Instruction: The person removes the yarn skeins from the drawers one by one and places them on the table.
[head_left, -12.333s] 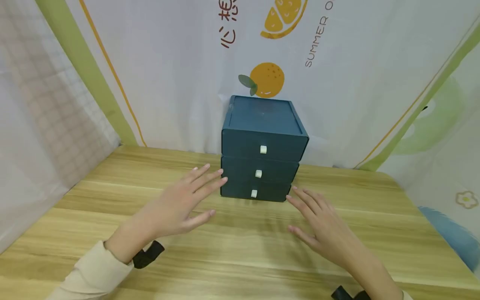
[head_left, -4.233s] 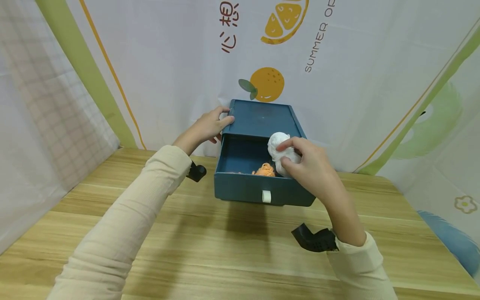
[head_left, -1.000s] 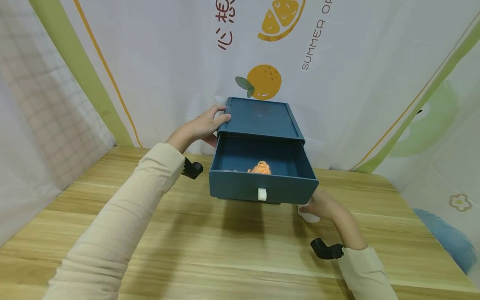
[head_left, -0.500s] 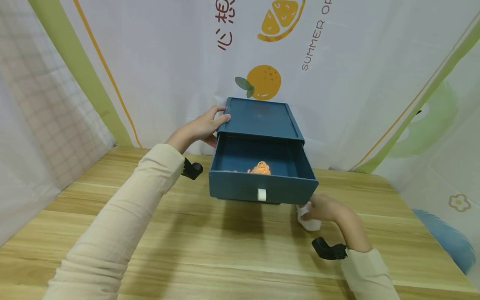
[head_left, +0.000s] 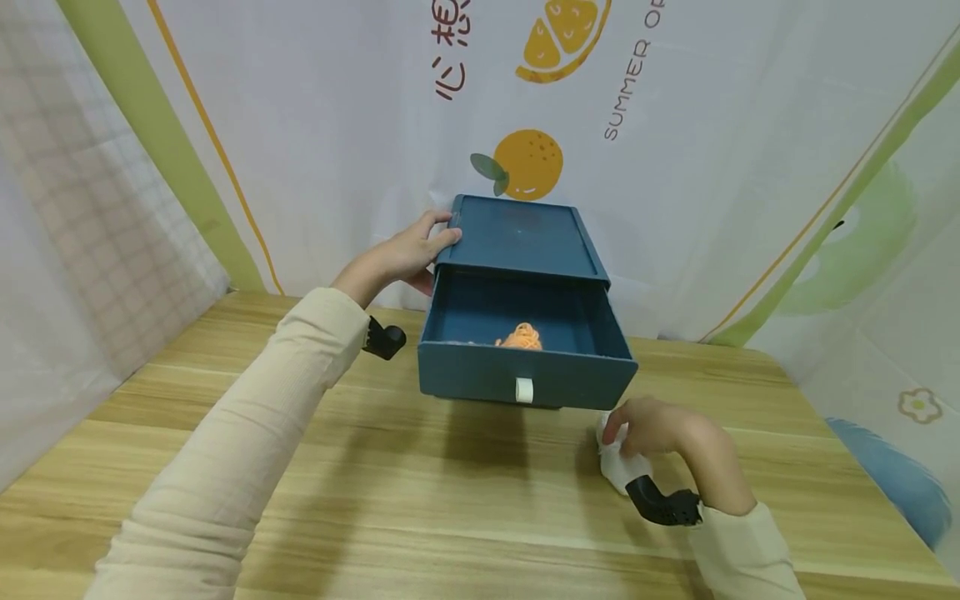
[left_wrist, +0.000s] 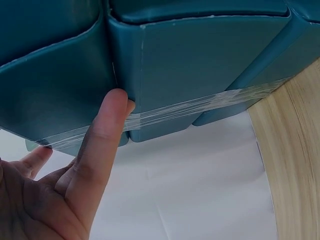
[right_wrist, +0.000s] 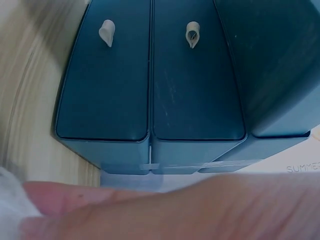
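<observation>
My left hand [head_left: 405, 250] rests against the left top edge of a blue drawer cabinet [head_left: 521, 237]; in the left wrist view, a straight finger presses its taped side. The top drawer [head_left: 476, 371] is pulled out, and orange yarn [head_left: 522, 337] lies inside behind its front panel. To the right of the cabinet, low over the table, my right hand [head_left: 663, 427] holds a white bundle that looks like a ball of yarn [head_left: 615, 468]. Part of this bundle is covered by my fingers and the black wrist camera. The right wrist view shows fingertips touching its white edge [right_wrist: 12, 207].
Two lower drawers with small pale pull tabs [right_wrist: 192, 34] are shut beneath the open one. The wooden table [head_left: 420, 517] extends in front and to both sides. A white fruit-print curtain [head_left: 360, 150] hangs close behind the cabinet.
The top drawer, shut at first, stands pulled out. My right hand has taken the white bundle from it to the table, and lately drawn it slightly nearer. My left hand stays still.
</observation>
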